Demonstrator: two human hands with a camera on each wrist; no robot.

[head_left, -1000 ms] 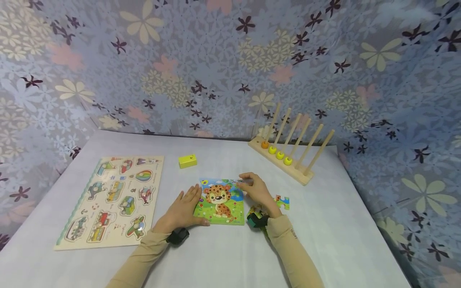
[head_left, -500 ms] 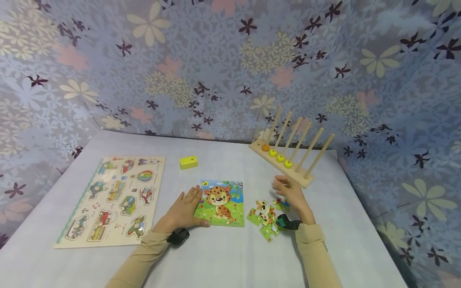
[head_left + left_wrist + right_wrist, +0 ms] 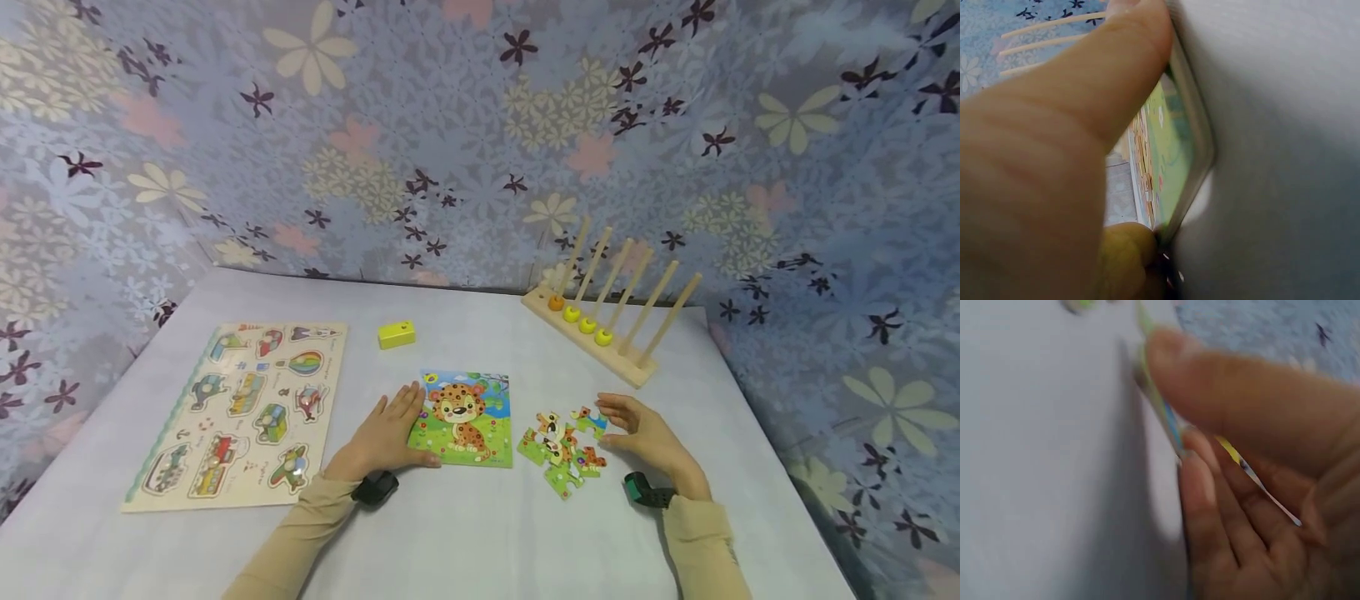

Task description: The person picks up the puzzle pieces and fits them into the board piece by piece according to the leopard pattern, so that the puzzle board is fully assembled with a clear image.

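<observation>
My left hand (image 3: 386,433) lies flat at the left side of a square leopard picture puzzle (image 3: 467,433), fingers straight and the thumb along its lower edge. In the left wrist view the thumb covers part of the puzzle's green face (image 3: 1169,144). My right hand (image 3: 645,433) is beside a small heap of loose jigsaw pieces (image 3: 555,446). Its thumb and fingers are curved and apart, close around a green and blue jigsaw piece (image 3: 590,421) at the heap's right. In the blurred right wrist view, that piece's thin edge (image 3: 1169,419) shows beside the thumb and fingertips.
A wooden peg board with vehicle pictures (image 3: 232,417) lies at the left. Behind the puzzle sits a yellow block (image 3: 397,335). A wooden rack with upright pegs (image 3: 626,367) and several beads stands at the back right, before a flowered curtain (image 3: 450,125).
My right hand has left the puzzle's upper right corner, moved right, then come down beside the loose pieces, uncovering them. My left hand has stayed on the puzzle's edge.
</observation>
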